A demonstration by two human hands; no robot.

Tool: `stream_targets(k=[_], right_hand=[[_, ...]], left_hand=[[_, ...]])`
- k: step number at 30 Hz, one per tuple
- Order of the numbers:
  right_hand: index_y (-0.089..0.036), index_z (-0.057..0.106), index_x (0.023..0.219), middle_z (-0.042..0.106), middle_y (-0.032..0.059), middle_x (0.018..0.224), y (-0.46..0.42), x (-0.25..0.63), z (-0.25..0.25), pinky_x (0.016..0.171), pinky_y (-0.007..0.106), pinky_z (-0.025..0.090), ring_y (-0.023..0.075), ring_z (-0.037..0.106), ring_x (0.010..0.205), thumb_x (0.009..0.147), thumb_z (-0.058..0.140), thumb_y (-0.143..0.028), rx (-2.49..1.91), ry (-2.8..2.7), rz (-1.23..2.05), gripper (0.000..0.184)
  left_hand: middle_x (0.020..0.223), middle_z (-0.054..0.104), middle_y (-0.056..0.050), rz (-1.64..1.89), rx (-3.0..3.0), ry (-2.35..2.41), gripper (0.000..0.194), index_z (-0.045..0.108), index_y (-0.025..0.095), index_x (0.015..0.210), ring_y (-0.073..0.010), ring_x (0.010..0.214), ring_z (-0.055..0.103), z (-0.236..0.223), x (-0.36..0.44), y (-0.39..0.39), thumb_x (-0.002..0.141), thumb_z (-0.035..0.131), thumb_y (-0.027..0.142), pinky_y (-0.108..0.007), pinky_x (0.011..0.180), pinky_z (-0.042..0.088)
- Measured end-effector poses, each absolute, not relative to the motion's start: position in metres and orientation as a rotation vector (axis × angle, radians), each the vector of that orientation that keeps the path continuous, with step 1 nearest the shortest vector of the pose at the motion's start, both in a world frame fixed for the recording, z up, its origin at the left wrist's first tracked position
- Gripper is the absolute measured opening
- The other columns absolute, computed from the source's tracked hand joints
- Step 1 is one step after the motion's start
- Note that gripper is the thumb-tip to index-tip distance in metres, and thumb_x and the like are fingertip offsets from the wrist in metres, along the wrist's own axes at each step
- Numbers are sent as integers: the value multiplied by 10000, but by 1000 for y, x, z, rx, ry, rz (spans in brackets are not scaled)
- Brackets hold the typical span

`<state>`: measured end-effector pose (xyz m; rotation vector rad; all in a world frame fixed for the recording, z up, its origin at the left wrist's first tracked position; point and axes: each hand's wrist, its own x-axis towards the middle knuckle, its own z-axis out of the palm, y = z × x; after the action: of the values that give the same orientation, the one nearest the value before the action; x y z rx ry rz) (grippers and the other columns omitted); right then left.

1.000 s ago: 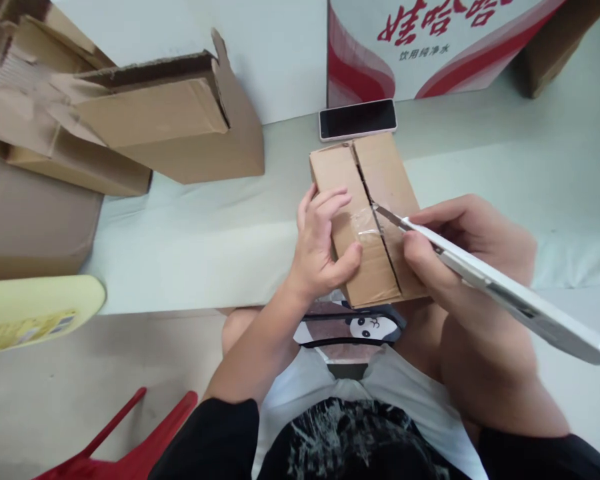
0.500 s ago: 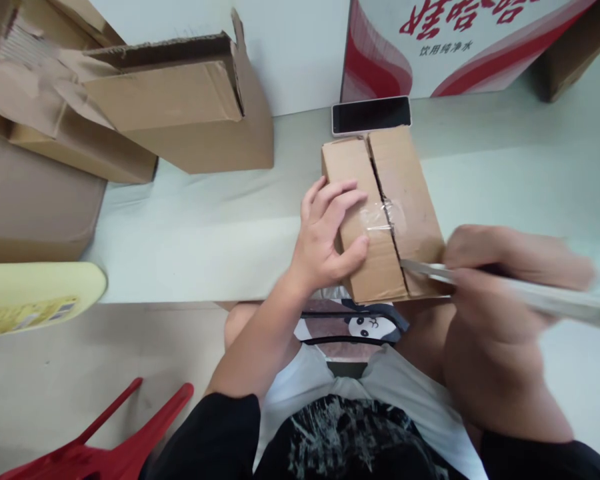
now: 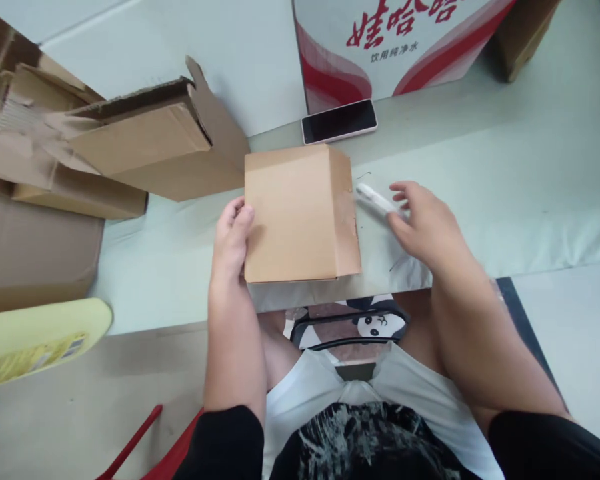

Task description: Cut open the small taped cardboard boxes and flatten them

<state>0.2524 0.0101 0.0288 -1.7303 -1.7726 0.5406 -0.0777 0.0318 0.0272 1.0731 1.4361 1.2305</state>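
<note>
A small cardboard box is on the pale green tabletop in front of me, a smooth plain face upward. Its cut flap edges face right, toward my right hand. My left hand grips the box's left side, thumb on the upper edge and fingers partly hidden behind it. To the right of the box, a white utility knife lies slanted on the cloth. Over its near end hovers my right hand, fingers and thumb apart; whether they still touch the knife is hard to tell.
A phone lies behind the box, before a white and red water carton. At left stand an opened cardboard box and more cardboard. A yellow-green rounded object juts in at the table edge. A red stool is below.
My right hand has drawn the knife away from the taped seam and set it down, opening its fingers. The box has been turned, its seam side now facing right, and shifted left.
</note>
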Motion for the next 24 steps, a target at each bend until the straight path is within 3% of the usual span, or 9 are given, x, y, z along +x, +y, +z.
stream_targets(k=[4,8,10,12,15,20,24], right_hand=[[-220,777,1149,799,157,1197,9,248,30,1012,570,581,385,738,1139,888,627,-275,-1659,-1932,664,307],[-249,792,1058,833,76,1089,7,237,35,913,467,616,307,768,1010,906,571,-252,-1473,-1948,1062,268],[-264,801,1071,797,84,1216,6,235,35,1037,488,597,306,740,1164,930,582,-291,-1343,-1870,1074,261],[-288,814,1052,696,95,1422,5,235,36,1209,524,505,321,633,1397,962,620,-389,-1199,-1776,997,237],[-315,820,1035,596,86,1565,3,235,40,1299,562,419,355,499,1551,950,668,-596,-991,-1791,991,331],[-291,769,1148,786,129,1254,-1,226,31,1180,591,555,388,692,1311,791,820,-682,-1057,-1853,1022,532],[-292,760,1143,818,120,1209,-6,220,17,1100,569,629,372,765,1216,778,823,-717,-1035,-1685,1041,564]], left_hand=[[1062,784,-68,1119,1053,1351,892,589,311,1345,-366,984,802,31,-80,26,605,1001,590,-500,846,659],[1081,799,-44,1215,1021,1321,808,613,349,1341,-328,1020,799,31,-87,28,650,990,529,-509,907,659],[1025,810,-45,1253,938,1344,737,690,291,1206,-283,922,803,29,-87,31,592,1016,536,-447,849,669],[950,814,-54,1281,879,1388,699,714,232,1062,-253,836,797,25,-84,35,535,1036,557,-402,796,667],[944,820,-64,1357,853,1459,626,681,222,965,-255,860,800,18,-80,39,572,1022,571,-400,821,661],[975,812,9,1437,952,1350,378,654,261,912,-264,1024,777,16,-92,43,751,895,503,-461,997,617],[988,800,70,1531,1114,1161,267,720,306,943,-287,1264,697,24,-113,44,737,754,472,-468,1127,547]])
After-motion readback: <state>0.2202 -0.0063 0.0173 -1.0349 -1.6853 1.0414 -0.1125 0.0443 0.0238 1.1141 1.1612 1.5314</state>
